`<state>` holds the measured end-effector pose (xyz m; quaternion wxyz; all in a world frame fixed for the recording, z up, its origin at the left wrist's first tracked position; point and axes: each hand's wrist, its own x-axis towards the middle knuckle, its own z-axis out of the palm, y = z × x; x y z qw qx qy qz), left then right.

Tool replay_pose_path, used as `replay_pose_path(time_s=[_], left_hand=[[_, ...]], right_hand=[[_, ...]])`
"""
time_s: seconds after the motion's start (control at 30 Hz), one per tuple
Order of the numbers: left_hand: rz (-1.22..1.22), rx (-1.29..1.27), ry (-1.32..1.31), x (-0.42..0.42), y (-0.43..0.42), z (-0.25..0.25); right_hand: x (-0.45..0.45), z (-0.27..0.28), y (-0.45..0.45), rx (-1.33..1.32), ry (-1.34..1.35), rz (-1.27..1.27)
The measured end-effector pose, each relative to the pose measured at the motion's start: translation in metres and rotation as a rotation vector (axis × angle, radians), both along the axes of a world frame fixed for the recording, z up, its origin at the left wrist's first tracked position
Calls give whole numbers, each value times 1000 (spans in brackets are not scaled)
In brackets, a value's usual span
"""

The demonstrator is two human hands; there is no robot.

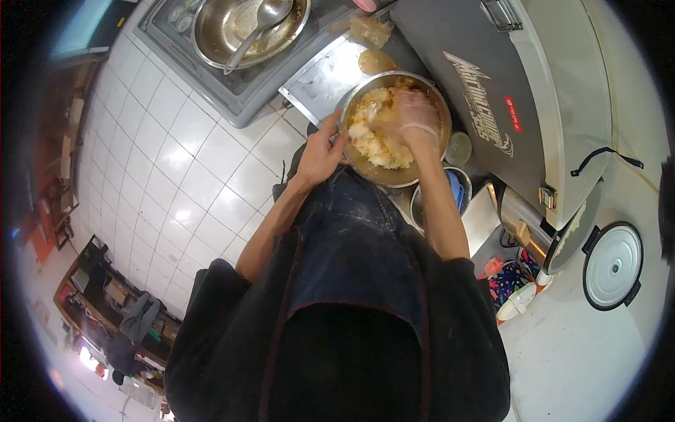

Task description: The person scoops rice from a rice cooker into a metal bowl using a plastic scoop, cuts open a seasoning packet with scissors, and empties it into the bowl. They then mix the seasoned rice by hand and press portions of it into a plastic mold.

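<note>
A round metal bowl (394, 176) holds a yellowish, lumpy food mixture (376, 133). My left hand (321, 153) grips the bowl's left rim, thumb and fingers against the metal. Inside the bowl, at its right side, my right hand (415, 112) is on the mixture, smeared by motion. It seems to wear a thin clear glove, and its fingers cannot be made out. A small yellow disc-like item (376, 62) lies just beyond the bowl.
At the top left a large metal bowl (204, 42) with a ladle (242, 53) sits on a grey appliance. A dark case (457, 70) stands right. A glass jar (458, 148) and a blue-filled container (455, 191) are beside my right forearm.
</note>
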<state>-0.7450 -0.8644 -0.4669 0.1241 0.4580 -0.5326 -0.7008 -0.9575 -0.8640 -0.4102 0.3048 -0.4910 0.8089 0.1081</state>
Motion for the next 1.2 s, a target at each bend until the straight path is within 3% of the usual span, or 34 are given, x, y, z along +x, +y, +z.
replay_pose_path(time_s=[0.03, 0.1, 0.13, 0.17, 0.23, 0.27, 0.3, 0.37, 0.4, 0.47, 0.5, 0.57, 0.6, 0.67, 0.8, 0.87, 1.0, 1.1, 1.17, 1.2], left_hand=[[22, -2, 37, -1, 0, -3], [40, -1, 82, -3, 3, -5], [51, 49, 72, -2, 1, -6], [59, 101, 60, 0, 1, -6], [25, 23, 16, 3, 0, -7], [-2, -53, -34, 4, -2, -9], [0, -51, -36, 4, -3, -9], [49, -217, -37, 0, -6, -10], [48, -212, -37, -5, -9, -10], [24, -481, -76, -19, -22, -13], [19, -481, -73, -22, -29, -15], [-52, -489, -134, -22, -36, -17], [-59, -496, -130, -19, -36, -18], [33, -356, -60, -14, -30, -18], [134, -174, -63, 3, -13, -1], [63, -146, -149, 11, -9, -3], [55, -41, -83, 14, -8, -10], [-46, -47, -124, 15, -19, -17], [17, -238, -147, 10, -25, -7], [28, -240, -151, 6, -31, -5]], right_hand=[[7, -15, 2, -3, -3, -6], [20, -68, 23, -372, 174, 429], [13, -93, 20, -310, -81, 452], [11, -90, 23, -313, -78, 447], [6, -70, 32, -79, -423, -32], [-3, -54, 39, -167, -358, 194], [-8, -34, 46, -165, -360, 196], [-12, -5, 56, -268, -82, 282], [-8, -17, 63, -264, -82, 281], [2, -48, 73, -202, 161, 192], [5, -57, 71, -180, 242, 158], [8, -61, 58, -190, -6, -35], [10, -56, 53, -196, -3, -43], [10, -44, 44, -124, -229, -14], [-8, -18, 63, -82, -226, 211], [-14, -15, 53, -56, -33, -183], [15, -50, 28, -243, 120, -90], [4, -73, 20, 51, 4, 269], [-6, -36, 26, -58, -245, 290], [-3, -21, 18, -60, -247, 301]])
